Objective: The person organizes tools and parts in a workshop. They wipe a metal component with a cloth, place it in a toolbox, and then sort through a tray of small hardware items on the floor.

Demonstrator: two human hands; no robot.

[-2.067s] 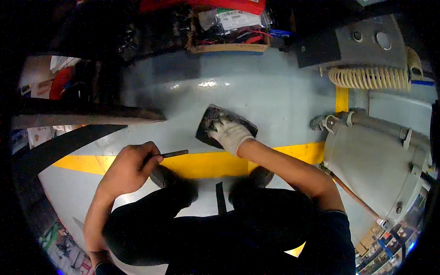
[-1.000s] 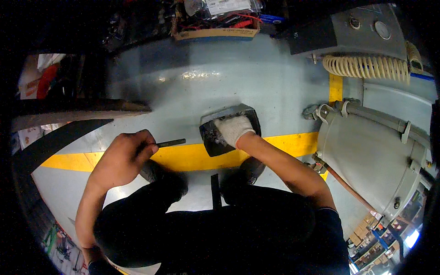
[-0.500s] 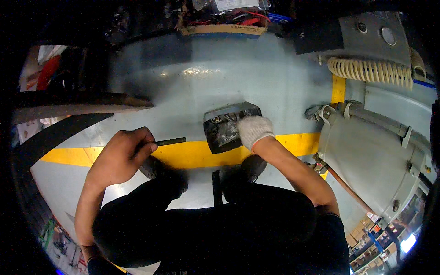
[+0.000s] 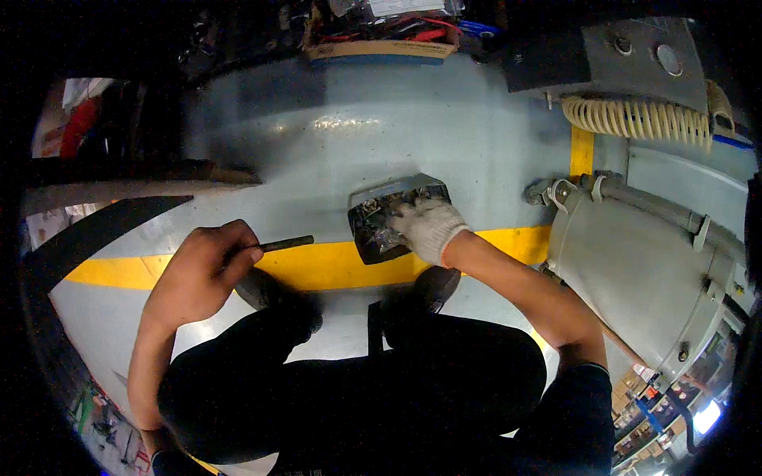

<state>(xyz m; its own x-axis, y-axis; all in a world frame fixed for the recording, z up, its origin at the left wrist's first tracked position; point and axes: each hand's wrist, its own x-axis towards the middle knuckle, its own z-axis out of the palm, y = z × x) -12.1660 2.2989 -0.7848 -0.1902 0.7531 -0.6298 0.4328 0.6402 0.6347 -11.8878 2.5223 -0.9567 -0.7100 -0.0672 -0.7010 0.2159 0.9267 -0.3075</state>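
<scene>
My bare left hand [image 4: 208, 270] is closed around one end of a dark, slim rod [image 4: 287, 243]. The rod's free end sticks out to the right, above the yellow floor stripe. On the floor ahead, between my shoes and a little right of the middle, sits a small black bin [image 4: 385, 193] with dark and shiny small parts inside. My right hand [image 4: 432, 230], in a whitish knitted glove, reaches into the bin from its right side. Its fingers are stretched out over the parts and slightly blurred. Where the fingertips meet the contents, details cannot be made out.
A yellow stripe [image 4: 341, 270] crosses the grey floor. At the right stands a large grey cylindrical tank [image 4: 635, 262], with a coiled cream hose [image 4: 635, 120] beyond it. A cardboard box [image 4: 381, 51] of mixed items lies at the far side. A dark beam-like piece [image 4: 143, 178] juts in from the left.
My right hand has shifted slightly left and down over the bin, its fingers now showing more stretched out across the parts. My left hand keeps the rod, barely moved.
</scene>
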